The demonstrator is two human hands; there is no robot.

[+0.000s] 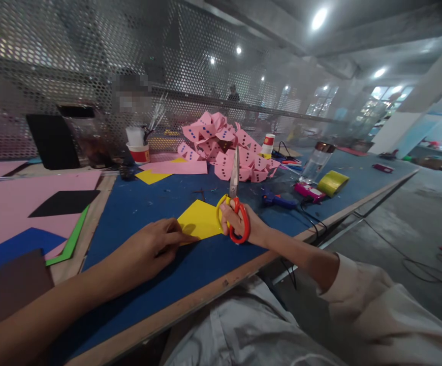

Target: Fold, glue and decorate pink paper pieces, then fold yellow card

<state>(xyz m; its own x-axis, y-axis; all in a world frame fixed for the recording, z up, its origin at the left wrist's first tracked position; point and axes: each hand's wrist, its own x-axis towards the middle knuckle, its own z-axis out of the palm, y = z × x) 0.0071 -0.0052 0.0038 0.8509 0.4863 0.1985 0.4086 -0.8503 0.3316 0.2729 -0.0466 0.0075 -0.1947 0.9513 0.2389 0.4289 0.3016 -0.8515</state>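
Note:
A sheet of yellow paper lies on the blue tabletop in front of me. My left hand holds it at its near left edge, with the index finger resting on top and the other fingers bent. The fingers of my right hand are wrapped through the handles of a pair of scissors, one handle yellow and one red. The blades point upward and look closed together. Behind them sits a pile of pink folded paper pieces with dark dotted marks.
Left of me are pink sheets, a black sheet, blue paper and a brown piece. To the right are a blue glue gun, a yellow tape roll and a clear bottle. Paper cups stand behind, before perforated metal.

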